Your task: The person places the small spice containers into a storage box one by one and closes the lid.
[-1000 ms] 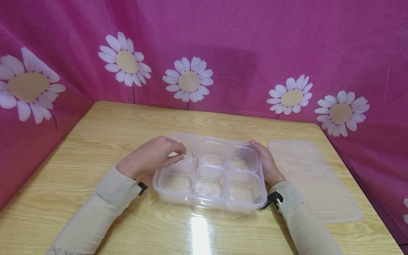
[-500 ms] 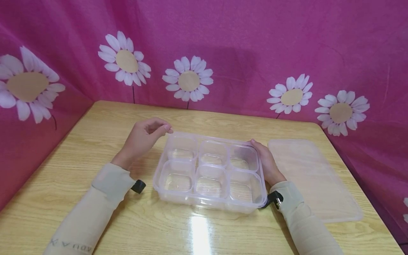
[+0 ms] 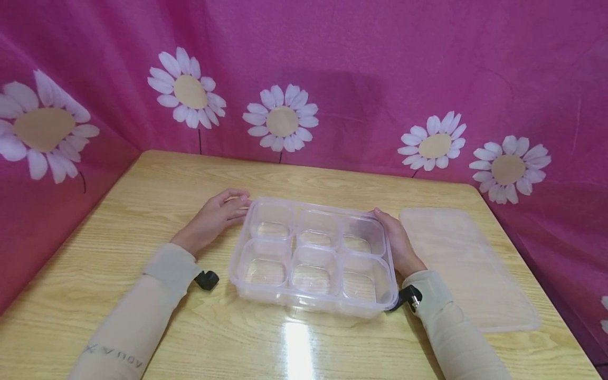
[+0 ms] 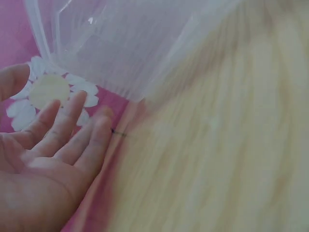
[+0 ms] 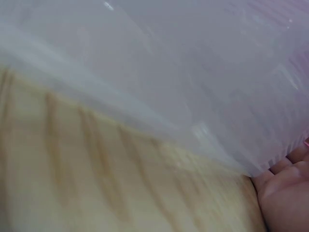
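Note:
A clear plastic box (image 3: 311, 303) with several square compartments stands on the table in the head view. Bare bottoms show through these compartments. My left hand (image 3: 211, 219) is beside the box's far left corner, fingertips close to its rim. In the left wrist view the left palm (image 4: 53, 169) is turned up, its fingers loosely bent and apart from the box wall (image 4: 111, 53). At the box's right side my right hand (image 3: 398, 243) holds it, thumb at the far right corner. The right wrist view shows the right-hand fingers (image 5: 294, 159) against the wall; their tips are mostly hidden.
A flat translucent lid (image 3: 467, 269) lies to the right of the box, near the table's right edge. The wooden table (image 3: 109, 253) meets a pink cloth (image 3: 351, 63) printed with daisies at its back and sides.
My left hand has drawn back from above the box's left compartments to outside its far left corner, and its fingers have loosened. The right hand and box stay put.

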Available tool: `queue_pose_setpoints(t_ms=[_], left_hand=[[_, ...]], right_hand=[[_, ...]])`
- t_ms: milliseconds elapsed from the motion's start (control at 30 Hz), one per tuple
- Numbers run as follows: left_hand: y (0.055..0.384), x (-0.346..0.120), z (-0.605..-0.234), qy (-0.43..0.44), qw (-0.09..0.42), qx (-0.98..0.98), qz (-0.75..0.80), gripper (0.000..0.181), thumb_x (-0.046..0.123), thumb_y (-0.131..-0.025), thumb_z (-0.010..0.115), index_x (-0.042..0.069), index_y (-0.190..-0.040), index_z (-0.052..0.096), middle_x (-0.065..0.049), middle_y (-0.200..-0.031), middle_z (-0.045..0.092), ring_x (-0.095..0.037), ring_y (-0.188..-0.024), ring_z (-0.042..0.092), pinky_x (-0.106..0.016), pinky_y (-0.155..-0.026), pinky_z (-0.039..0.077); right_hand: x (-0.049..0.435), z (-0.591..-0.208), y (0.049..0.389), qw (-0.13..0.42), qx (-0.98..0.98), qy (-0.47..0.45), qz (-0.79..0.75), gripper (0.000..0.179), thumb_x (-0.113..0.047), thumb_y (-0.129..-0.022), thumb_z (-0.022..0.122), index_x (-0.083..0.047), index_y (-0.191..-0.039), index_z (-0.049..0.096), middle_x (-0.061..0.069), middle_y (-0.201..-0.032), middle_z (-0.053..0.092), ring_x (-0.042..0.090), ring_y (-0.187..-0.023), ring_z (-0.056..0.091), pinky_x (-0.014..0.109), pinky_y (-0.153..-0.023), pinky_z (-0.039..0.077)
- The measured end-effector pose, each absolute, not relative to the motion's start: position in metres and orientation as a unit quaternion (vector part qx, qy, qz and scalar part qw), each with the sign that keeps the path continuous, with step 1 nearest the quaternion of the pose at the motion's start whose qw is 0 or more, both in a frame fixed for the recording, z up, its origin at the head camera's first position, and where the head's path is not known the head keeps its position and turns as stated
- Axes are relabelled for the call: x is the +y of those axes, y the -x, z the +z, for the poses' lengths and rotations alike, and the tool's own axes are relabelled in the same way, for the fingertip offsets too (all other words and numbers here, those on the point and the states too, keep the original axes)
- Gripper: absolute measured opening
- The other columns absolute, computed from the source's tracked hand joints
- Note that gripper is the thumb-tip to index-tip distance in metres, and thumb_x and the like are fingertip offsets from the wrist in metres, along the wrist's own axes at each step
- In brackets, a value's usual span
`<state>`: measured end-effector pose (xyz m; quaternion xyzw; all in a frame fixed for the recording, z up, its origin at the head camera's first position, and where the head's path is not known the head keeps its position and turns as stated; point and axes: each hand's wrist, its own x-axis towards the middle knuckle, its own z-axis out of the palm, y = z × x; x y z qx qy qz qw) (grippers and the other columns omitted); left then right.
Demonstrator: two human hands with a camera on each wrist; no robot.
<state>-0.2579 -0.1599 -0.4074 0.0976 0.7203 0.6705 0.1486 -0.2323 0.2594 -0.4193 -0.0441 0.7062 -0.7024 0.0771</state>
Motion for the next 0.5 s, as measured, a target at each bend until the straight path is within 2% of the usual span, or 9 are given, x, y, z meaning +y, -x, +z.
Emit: queue_pose_setpoints(t_ms=[167,300,400,500], left_hand=[[0.26,-0.155,-0.416,-0.103,0.184,0.656,0.725,0.064,0.045,-0.111,0.038,0.003,-0.159,0.032,-0.023,-0.163,0.039,-0.015,-0.136,0.057,-0.03,-0.12,0.043],[0.26,-0.152,-0.419,-0.121,0.208,0.612,0.753,0.068,0.047,-0.112,0.03,0.001,-0.162,0.024,-0.024,-0.168,0.029,-0.028,-0.154,0.038,-0.031,-0.123,0.039],[0.26,-0.149,-0.42,-0.143,0.226,0.592,0.76,0.076,0.052,-0.112,0.022,-0.003,-0.163,0.015,-0.024,-0.172,0.018,-0.035,-0.161,0.018,-0.04,-0.131,0.025],[0.259,-0.147,-0.421,-0.153,0.241,0.576,0.766,0.076,0.051,-0.112,0.016,-0.005,-0.163,0.007,-0.024,-0.173,0.009,-0.037,-0.163,0.008,-0.049,-0.133,0.01]], right_hand=[[0.259,-0.418,0.233,0.07,0.705,0.044,-0.704,0.039,-0.046,-0.111,0.036,-0.03,-0.099,0.07,-0.014,-0.1,0.074,0.005,-0.099,0.066,0.022,-0.093,0.053],[0.259,-0.417,0.232,0.068,0.705,0.043,-0.704,0.039,-0.045,-0.111,0.036,-0.03,-0.099,0.07,-0.014,-0.099,0.073,0.005,-0.099,0.066,0.021,-0.093,0.053],[0.259,-0.417,0.231,0.071,0.706,0.041,-0.704,0.039,-0.046,-0.111,0.036,-0.03,-0.1,0.07,-0.015,-0.1,0.073,0.005,-0.099,0.066,0.021,-0.094,0.053],[0.26,-0.418,0.231,0.071,0.705,0.038,-0.705,0.039,-0.046,-0.11,0.037,-0.031,-0.099,0.071,-0.015,-0.1,0.073,0.004,-0.099,0.066,0.021,-0.094,0.053]])
